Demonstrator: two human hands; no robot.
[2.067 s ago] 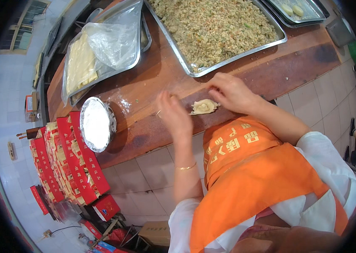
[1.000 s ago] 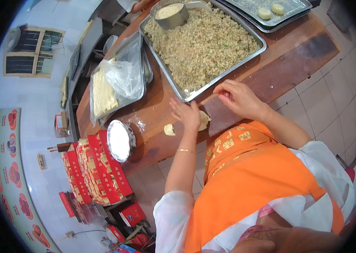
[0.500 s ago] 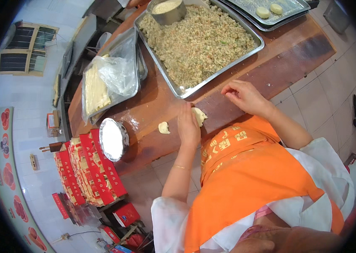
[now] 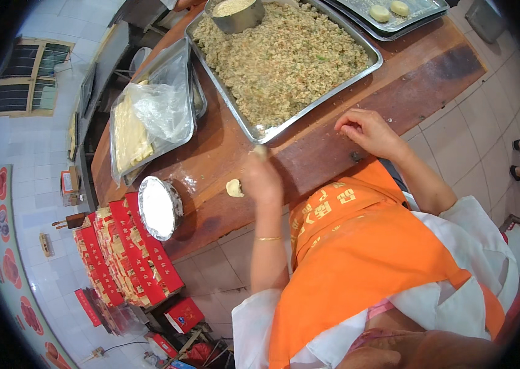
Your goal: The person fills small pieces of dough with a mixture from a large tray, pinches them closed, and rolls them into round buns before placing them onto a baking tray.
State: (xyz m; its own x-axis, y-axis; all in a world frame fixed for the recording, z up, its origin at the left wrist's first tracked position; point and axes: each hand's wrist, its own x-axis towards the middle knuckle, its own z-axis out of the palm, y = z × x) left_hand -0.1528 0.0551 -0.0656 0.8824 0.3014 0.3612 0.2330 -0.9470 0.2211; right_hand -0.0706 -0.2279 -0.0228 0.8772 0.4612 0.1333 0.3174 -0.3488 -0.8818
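Observation:
My left hand (image 4: pixel 263 178) is over the near edge of the wooden table, smeared by motion. Its fingers are closed on a small pale piece of dough (image 4: pixel 261 151) that shows at the fingertips. Just left of this hand, a flattened scrap of dough (image 4: pixel 234 188) lies on the wood. My right hand (image 4: pixel 372 133) hovers over the table's edge further right, fingers loosely bent, with nothing visible in it. Beyond both hands sits a large metal tray (image 4: pixel 284 136) heaped with crumbly filling (image 4: pixel 291 64). A round metal container (image 4: pixel 238 17) stands in the filling.
At the left, a tray holds pale dough strips (image 4: pixel 128 135) under clear plastic (image 4: pixel 164 114). A bowl of white flour (image 4: pixel 156 209) stands near the table's corner, beside stacked red cartons (image 4: pixel 128 252). Two round dough pieces (image 4: pixel 389 10) rest on a far-right tray.
The larger dough piece beside my left hand has left the table, and dough now shows at that hand's fingertips. My left hand shifted slightly left; my right hand's fingers curled in more.

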